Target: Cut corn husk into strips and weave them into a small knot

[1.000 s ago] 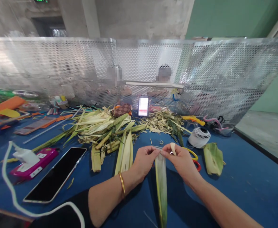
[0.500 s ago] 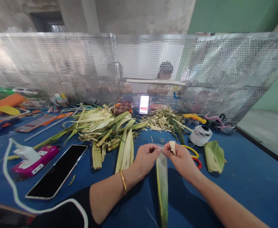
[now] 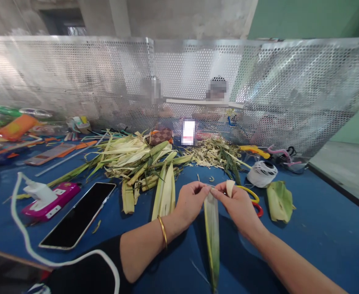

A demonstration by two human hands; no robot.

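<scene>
Between my two hands a long pale-green husk leaf [image 3: 212, 241] hangs down toward the table edge, tapering at its lower end. My left hand [image 3: 191, 204] pinches its top end between thumb and fingers. From the other side my right hand [image 3: 239, 206] pinches the same end, fingertips almost touching the left ones. A cream-coloured band or strip [image 3: 230, 188] shows at my right fingers; I cannot tell which. Partly hidden behind the right hand are scissors [image 3: 260, 210] with yellow and red handles. Farther right stands a white thread spool [image 3: 262, 173].
A heap of husks [image 3: 130, 157] and a pile of shreds [image 3: 212, 153] lie at the back. A loose husk piece [image 3: 279, 201] sits at right. To the left are a phone [image 3: 79, 214], a magenta power strip [image 3: 52, 202] and a white cable [image 3: 21, 232]. A perforated metal screen [image 3: 90, 81] borders the table.
The view has shifted slightly, so everything sits a little farther right and higher. Both hands still pinch the leaf's top end, with little change in their grip.
</scene>
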